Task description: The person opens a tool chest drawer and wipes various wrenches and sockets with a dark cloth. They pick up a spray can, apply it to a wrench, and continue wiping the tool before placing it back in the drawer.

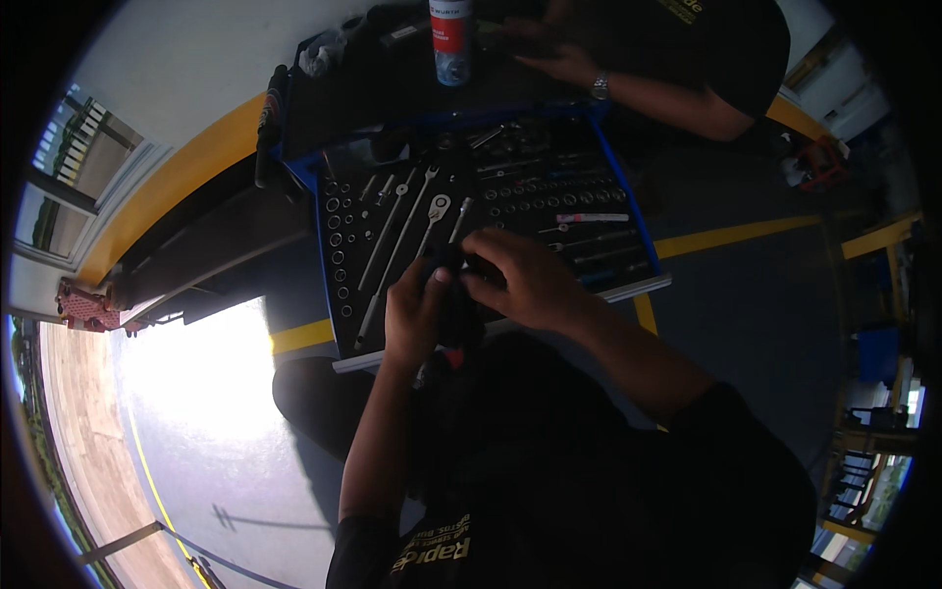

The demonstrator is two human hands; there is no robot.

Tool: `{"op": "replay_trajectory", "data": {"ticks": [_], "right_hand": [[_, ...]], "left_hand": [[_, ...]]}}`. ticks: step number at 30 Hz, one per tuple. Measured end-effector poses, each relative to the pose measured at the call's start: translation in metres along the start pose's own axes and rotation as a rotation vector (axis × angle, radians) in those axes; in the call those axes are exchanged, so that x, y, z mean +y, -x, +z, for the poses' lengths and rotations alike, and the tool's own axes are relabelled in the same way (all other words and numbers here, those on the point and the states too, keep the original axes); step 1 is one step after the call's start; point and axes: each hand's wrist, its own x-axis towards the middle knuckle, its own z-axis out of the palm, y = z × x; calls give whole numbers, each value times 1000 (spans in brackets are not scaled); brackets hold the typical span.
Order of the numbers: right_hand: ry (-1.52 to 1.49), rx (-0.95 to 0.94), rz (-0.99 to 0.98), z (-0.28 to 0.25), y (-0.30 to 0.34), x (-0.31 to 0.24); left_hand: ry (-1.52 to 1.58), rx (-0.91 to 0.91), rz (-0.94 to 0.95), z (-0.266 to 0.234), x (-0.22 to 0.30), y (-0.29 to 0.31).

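Note:
Above the near part of an open tool drawer point(502, 312), my two hands meet around a dark tool point(455, 324). It has a red part low down, and its exact kind is too dark to make out. My left hand point(416, 306) is wrapped around its side, thumb on top. The fingers of my right hand point(525, 278) are bent together at its upper end; whatever they pinch is hidden. Just beyond my hands, a ratchet point(439, 208) lies in the drawer's black insert. Rings of sockets point(335, 222) line the drawer's left side, and long extension bars lie beside them.
A spray can point(451, 44) with a red band stands on the cabinet top point(373, 98). Across from me, a co-worker's hand point(564, 65) with a wristwatch reaches over it. A white and pink marker-like stick point(592, 218) lies at the drawer's right. Yellow lines point(736, 237) cross the floor.

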Motion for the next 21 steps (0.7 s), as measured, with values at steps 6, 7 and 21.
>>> {"op": "replay_trajectory", "data": {"ticks": [6,7,21], "right_hand": [[215,-283,176,17,-18,-12],[180,-296,191,28,-20,-13],[-629,-343,554,47,-13,-13]], "left_hand": [[-64,88,6,-8,-40,-26],[-116,156,11,-12,-51,-29],[526,268,-197,-109,-36,-18]]}}
